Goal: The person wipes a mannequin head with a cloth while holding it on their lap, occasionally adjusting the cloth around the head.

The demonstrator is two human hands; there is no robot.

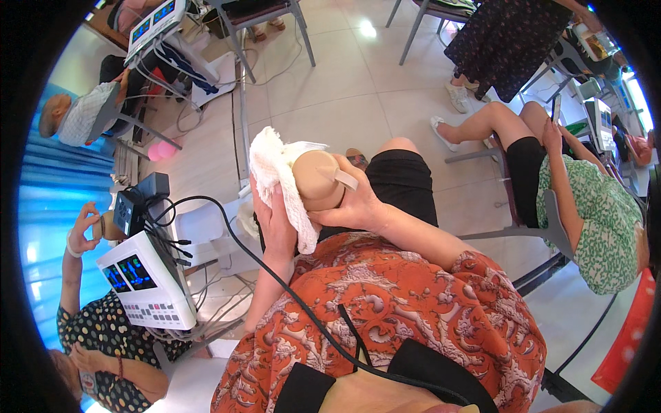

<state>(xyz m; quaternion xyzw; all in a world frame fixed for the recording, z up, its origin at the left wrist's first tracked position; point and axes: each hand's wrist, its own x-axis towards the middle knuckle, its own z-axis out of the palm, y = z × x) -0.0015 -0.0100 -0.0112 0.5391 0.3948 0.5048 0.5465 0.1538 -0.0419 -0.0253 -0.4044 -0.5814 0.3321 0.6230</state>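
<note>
Before my lap, both hands hold a beige lidded cup (316, 178) with a short handle on one side. My right hand (359, 199) grips the cup on its handle side, with the fingers partly hidden behind it. A crumpled white cloth (281, 180) lies against the cup's other side and hangs down over my left hand (273, 211). My left hand presses the cloth to the cup; most of its fingertips are hidden under the cloth.
At left stands a white device with a screen (147, 281), with cables and a black box (129, 211) beside it. A black cable (253, 253) crosses my front. Seated people are on both sides, one in a green patterned top (594, 222). Chairs (253, 20) stand ahead.
</note>
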